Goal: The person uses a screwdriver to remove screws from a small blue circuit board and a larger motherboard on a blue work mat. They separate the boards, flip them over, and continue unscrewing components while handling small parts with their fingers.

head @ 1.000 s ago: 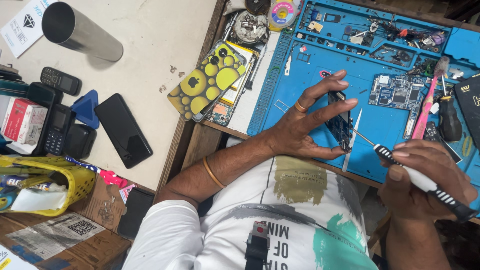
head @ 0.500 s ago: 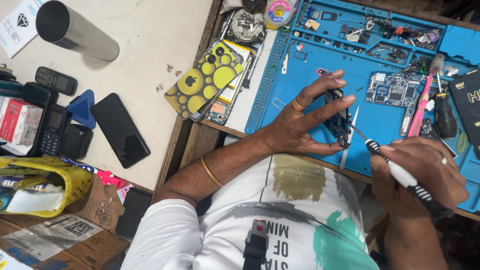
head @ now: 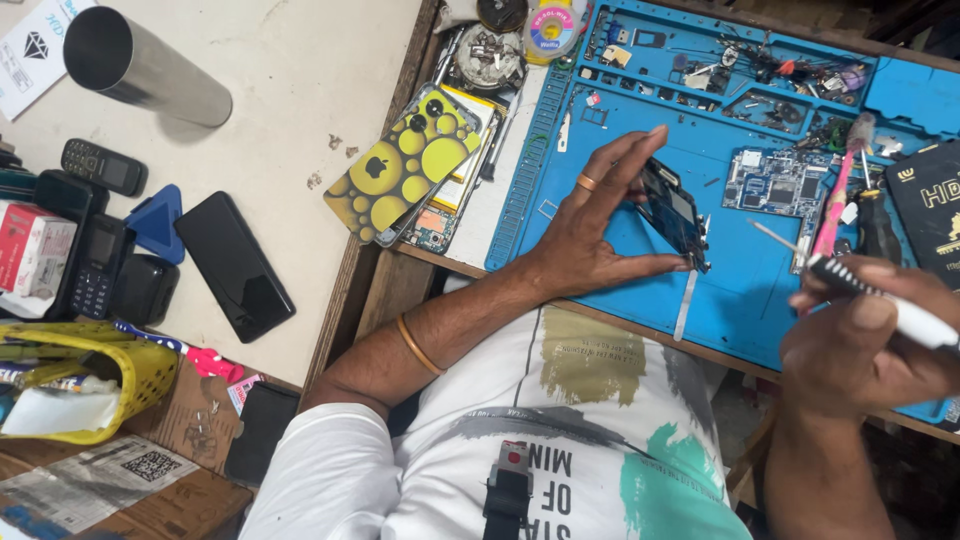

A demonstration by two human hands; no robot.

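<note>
My left hand (head: 600,215) grips a small dark phone board (head: 675,212) and tilts it up on its edge over the blue work mat (head: 740,270). A ring sits on one finger and a bangle on that wrist. My right hand (head: 870,340) holds a white-handled screwdriver (head: 860,290), its thin tip pointing left, a little apart from the board. A thin metal strip (head: 685,305) lies on the mat just below the board.
A bare circuit board (head: 775,182), pink brush (head: 840,190) and small parts lie on the mat's far side. A yellow-spotted phone case (head: 405,165) rests on a stack at the table edge. Left table: steel tumbler (head: 140,65), black phone (head: 233,265), keypad phones, yellow basket (head: 140,375).
My left hand has lifted the board from lying flat to standing on edge. My right hand has drawn the screwdriver back to the right, off the board.
</note>
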